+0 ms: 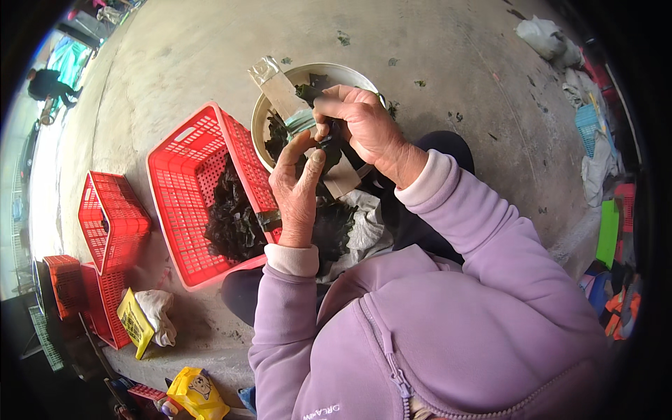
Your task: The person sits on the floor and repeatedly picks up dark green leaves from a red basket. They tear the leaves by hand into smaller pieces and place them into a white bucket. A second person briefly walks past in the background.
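Observation:
My right hand (367, 123) pinches a dark green leafy strip, apparently seaweed (329, 152), above a round pale metal basin (255, 118). From the lower left my left hand (296, 181) meets it, thumb and forefinger on the same piece. A rolled dark end (307, 93) sticks out beyond my right fingers. Under both hands a wooden board (281, 94) lies across the basin, with a teal band (300, 121) wrapped around it. More dark leaves are in the basin. My fingers partly hide the held piece.
A red plastic basket (181, 149) with dark leaves (228, 226) stands left of the basin. Whitish sacking (367, 223) covers my lap. Smaller red crates (118, 220), a yellow packet (135, 320) and a yellow bag (197, 391) lie farther left. A person (50, 86) is at the far upper left.

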A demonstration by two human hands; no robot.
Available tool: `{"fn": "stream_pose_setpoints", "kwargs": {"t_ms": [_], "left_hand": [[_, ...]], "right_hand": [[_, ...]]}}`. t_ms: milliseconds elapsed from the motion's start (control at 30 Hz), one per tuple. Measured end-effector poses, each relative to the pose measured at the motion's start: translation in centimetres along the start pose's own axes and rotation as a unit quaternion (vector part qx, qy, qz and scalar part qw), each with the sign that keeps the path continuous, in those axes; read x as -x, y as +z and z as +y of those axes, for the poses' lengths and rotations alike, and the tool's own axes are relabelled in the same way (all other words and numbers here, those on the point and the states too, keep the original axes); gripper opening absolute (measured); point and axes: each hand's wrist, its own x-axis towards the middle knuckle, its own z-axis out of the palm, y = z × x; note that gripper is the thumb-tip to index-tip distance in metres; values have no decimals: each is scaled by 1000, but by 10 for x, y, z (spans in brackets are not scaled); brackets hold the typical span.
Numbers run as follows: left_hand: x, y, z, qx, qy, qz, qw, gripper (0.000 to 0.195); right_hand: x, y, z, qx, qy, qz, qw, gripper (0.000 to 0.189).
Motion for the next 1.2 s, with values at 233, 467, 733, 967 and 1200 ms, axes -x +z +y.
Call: {"fn": "stream_pose_setpoints", "kwargs": {"t_ms": [233, 467, 733, 967, 1200], "left_hand": [[24, -15, 24, 152, -14, 40, 988, 12], [61, -64, -35, 29, -140, 46, 989, 14], [49, -104, 52, 215, 104, 27, 971, 46], [43, -60, 46, 69, 45, -42, 996, 14], [67, -76, -52, -55, 66, -3, 996, 17]], "right_hand": [[31, 48, -35, 176, -150, 21, 973, 7], [51, 80, -40, 148, -112, -62, 981, 13], [56, 102, -29, 183, -93, -69, 976, 14], [58, 118, -40, 200, -127, -73, 969, 11], [52, 137, -53, 208, -160, -73, 962, 9]]}}
